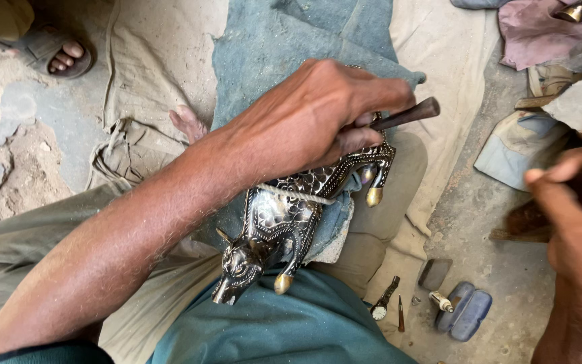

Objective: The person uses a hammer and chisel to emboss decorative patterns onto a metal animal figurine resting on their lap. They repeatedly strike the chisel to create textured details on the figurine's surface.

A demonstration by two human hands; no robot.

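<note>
One figurine point(284, 216): dark engraved metal animal, brass-tipped legs, lying on blue cloth point(284, 40) across lap.
Left hand point(318, 114): clamped on chisel point(409, 114) at figurine's rump.
Right hand point(574, 222): blurred; grip cannot tell.
Room: bare floor point(506, 269) right of lap, small tools scattered.

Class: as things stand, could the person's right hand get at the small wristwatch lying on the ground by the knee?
Probably yes. The right hand hangs above bare ground, with nothing between it and the small wristwatch. It seems to grip something dark and blurred, though.

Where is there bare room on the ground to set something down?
Bare concrete lies on the right between the beige cloth and the right hand, above the blue case. The dirt floor near the sandalled foot is also free. The lap is crowded: the left hand presses a tool on the metal animal figure.
</note>
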